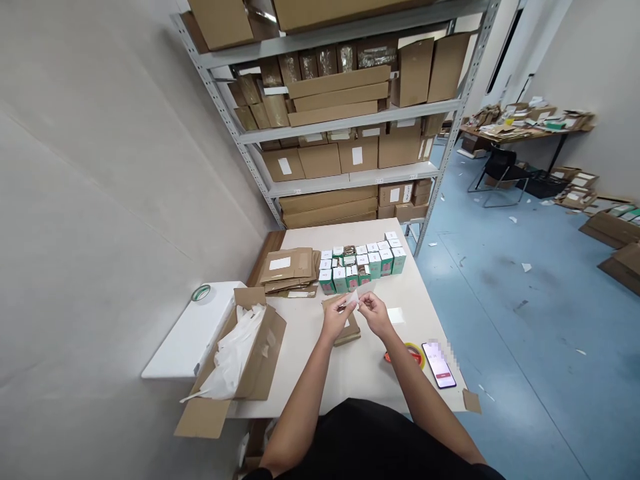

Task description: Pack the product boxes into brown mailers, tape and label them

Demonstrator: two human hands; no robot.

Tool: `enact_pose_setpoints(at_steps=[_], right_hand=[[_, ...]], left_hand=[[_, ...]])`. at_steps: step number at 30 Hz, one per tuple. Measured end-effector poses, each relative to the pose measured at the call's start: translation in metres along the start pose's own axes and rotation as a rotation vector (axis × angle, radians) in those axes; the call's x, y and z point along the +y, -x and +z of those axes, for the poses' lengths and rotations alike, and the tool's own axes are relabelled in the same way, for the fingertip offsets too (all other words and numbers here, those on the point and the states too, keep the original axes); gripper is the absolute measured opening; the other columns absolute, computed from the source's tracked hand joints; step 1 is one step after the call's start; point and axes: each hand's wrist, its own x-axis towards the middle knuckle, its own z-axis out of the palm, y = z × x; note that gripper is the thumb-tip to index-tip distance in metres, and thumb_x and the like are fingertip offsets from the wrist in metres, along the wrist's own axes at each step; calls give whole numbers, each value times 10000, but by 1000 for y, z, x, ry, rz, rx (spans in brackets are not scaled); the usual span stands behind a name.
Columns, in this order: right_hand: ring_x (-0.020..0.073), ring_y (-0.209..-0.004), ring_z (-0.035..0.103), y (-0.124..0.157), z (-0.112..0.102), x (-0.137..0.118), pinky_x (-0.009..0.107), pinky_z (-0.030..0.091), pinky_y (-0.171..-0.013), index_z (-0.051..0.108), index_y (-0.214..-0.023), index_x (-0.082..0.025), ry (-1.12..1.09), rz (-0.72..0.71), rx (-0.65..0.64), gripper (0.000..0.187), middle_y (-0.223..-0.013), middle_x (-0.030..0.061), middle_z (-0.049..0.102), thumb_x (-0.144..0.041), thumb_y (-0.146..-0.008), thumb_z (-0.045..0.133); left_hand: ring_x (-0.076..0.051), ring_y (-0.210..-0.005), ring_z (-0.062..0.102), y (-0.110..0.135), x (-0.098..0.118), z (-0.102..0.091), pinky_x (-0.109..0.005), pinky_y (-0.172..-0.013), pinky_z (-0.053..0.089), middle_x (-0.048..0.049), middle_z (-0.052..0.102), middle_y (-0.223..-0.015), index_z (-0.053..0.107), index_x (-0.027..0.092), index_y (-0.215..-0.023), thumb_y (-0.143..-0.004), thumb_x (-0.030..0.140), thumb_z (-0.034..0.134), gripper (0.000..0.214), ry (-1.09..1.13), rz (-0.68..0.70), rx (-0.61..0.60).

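My left hand (336, 316) and my right hand (374, 312) meet above the white table (360, 373), both pinching a small white slip of paper or film (353, 298) between the fingertips. Under the hands lies a flat brown cardboard piece (350, 331). Just beyond stand several small green-and-white boxes (361, 261) in rows. A small white sticker (395, 315) lies on the table right of my right hand.
A stack of flat brown cartons (289, 270) lies at the far left. An open carton with white bags (239, 357) stands at the left edge. Tape roll (413, 353) and phone (439, 365) lie near right. Metal shelving (350, 120) with cartons stands behind.
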Motion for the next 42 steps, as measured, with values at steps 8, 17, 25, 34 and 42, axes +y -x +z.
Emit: enact_pose_setpoints(at_steps=[8, 17, 25, 34, 42], right_hand=[[159, -698, 563, 8, -28, 9, 301, 495, -680, 573, -757, -236, -9, 44, -21, 272, -817, 4, 643, -462, -767, 723], [188, -772, 590, 16, -54, 28, 334, 548, -697, 567, -760, -243, -168, 199, -87, 311, -842, 16, 648, -509, -793, 724], [203, -788, 610, 17, -47, 35, 345, 532, -761, 638, -839, -245, -129, 220, -184, 378, -810, 20, 657, -612, -832, 726], [229, -861, 605, 22, -61, 21, 331, 473, -754, 548, -701, -242, -20, 227, -112, 325, -879, 41, 689, -496, -809, 718], [153, -643, 462, 68, 45, 35, 273, 392, -622, 447, -657, -244, 79, 199, -207, 328, -649, -39, 506, -443, -737, 694]], left_hand=[[-228, -885, 672, 6, 1, 16, -382, -893, 548, -51, 749, -848, 809, 193, -845, -869, 639, 675, 467, -44, -63, -63], [-259, -1127, 681, 30, -17, 45, -407, -1026, 527, -105, 750, -1153, 825, 223, -1030, -927, 538, 650, 375, -140, -50, 158], [-268, -1171, 677, 43, -25, 59, -449, -1080, 517, -105, 746, -1184, 817, 244, -1109, -930, 488, 658, 342, -191, -84, 265], [-171, -762, 647, 55, -19, -41, -269, -717, 565, -22, 684, -742, 755, 173, -794, -882, 609, 661, 455, -62, -142, 803], [-171, -719, 642, 147, -26, -117, -264, -636, 532, -42, 724, -801, 769, 170, -931, -855, 632, 661, 481, 15, -102, 997]])
